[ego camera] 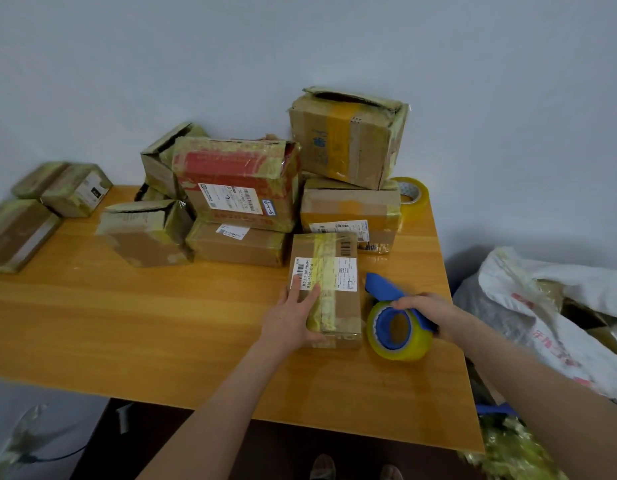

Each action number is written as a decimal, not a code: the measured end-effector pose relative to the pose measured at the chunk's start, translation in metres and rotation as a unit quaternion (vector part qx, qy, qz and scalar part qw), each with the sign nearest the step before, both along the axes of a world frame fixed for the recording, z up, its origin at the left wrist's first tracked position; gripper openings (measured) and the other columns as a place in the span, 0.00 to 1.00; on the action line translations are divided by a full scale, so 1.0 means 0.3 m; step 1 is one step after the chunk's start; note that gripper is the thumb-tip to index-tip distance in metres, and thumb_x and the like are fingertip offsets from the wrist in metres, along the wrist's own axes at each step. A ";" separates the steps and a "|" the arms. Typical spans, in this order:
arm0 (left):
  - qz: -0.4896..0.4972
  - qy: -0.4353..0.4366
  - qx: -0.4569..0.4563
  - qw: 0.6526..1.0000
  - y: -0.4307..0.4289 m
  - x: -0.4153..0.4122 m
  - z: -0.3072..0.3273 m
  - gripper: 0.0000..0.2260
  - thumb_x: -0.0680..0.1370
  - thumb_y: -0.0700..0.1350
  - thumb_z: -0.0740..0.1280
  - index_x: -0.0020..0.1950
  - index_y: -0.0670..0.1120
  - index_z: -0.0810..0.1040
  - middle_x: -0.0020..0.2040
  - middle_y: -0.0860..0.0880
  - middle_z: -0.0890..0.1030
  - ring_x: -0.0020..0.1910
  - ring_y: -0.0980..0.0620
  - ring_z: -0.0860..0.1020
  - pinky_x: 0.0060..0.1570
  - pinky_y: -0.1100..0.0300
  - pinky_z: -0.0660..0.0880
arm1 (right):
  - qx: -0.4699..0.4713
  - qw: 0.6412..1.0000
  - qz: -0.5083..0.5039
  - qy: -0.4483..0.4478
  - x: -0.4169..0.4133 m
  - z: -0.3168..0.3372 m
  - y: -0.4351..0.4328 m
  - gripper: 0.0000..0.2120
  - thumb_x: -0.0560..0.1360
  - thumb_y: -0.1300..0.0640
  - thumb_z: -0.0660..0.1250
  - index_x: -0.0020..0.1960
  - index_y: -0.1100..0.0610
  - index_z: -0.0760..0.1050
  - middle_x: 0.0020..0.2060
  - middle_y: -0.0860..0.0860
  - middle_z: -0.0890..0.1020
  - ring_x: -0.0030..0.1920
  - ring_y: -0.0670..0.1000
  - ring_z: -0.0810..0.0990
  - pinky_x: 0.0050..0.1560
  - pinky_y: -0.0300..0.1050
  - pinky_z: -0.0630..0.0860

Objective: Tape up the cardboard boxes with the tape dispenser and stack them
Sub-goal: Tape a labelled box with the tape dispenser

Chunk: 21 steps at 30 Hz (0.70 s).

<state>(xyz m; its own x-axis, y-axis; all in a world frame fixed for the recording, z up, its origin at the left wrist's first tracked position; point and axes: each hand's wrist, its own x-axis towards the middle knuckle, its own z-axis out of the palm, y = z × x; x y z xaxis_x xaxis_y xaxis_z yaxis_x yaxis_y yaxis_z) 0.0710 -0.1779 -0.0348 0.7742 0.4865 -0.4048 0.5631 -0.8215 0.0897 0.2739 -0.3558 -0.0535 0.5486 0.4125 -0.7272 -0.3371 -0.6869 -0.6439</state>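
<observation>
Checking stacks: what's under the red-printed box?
A plain brown box with a small white label lies under the red-printed box. Most of its top and anything behind it are covered.

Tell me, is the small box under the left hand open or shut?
Shut. The small box lies flat, flaps down, with a yellowish tape strip running along its top, where the left hand rests.

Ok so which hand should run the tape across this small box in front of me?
Right, probably: the right hand grips the tape dispenser just beside the small box, while the left hand lies on it.
</observation>
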 end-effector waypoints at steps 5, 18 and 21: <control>0.028 -0.020 -0.057 0.998 -0.001 0.009 0.041 0.48 0.69 0.68 0.67 0.79 0.55 0.44 0.79 0.47 0.40 0.78 0.44 0.42 0.74 0.43 0.54 | 0.060 0.990 0.074 -0.100 0.053 0.163 -0.057 0.33 0.62 0.59 0.78 0.63 0.56 0.70 0.52 0.54 0.79 0.49 0.56 0.81 0.47 0.48 0.77; 0.372 -0.289 -0.534 0.702 -0.066 0.058 0.314 0.26 0.77 0.66 0.56 0.53 0.46 0.81 0.47 0.51 0.84 0.48 0.51 0.80 0.41 0.60 0.75 | 0.182 0.920 0.303 -0.169 -0.049 0.398 -0.051 0.32 0.60 0.56 0.76 0.62 0.46 0.71 0.54 0.48 0.78 0.50 0.44 0.81 0.47 0.41 0.78; 0.350 -0.302 -0.501 0.732 -0.059 0.034 0.314 0.19 0.77 0.62 0.62 0.48 0.47 0.80 0.43 0.53 0.84 0.44 0.54 0.80 0.40 0.62 0.75 | 0.183 0.908 0.332 -0.180 -0.065 0.395 -0.031 0.31 0.61 0.56 0.75 0.62 0.47 0.71 0.54 0.47 0.78 0.49 0.41 0.80 0.45 0.37 0.77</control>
<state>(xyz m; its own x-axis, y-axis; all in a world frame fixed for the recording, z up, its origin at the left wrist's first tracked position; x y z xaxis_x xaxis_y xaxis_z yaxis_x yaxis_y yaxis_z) 0.0814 -0.1956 0.0595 0.6621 0.5422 -0.5173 0.4240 0.2982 0.8552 0.2543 -0.3651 0.0649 0.2652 0.9168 -0.2984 0.3506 -0.3801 -0.8559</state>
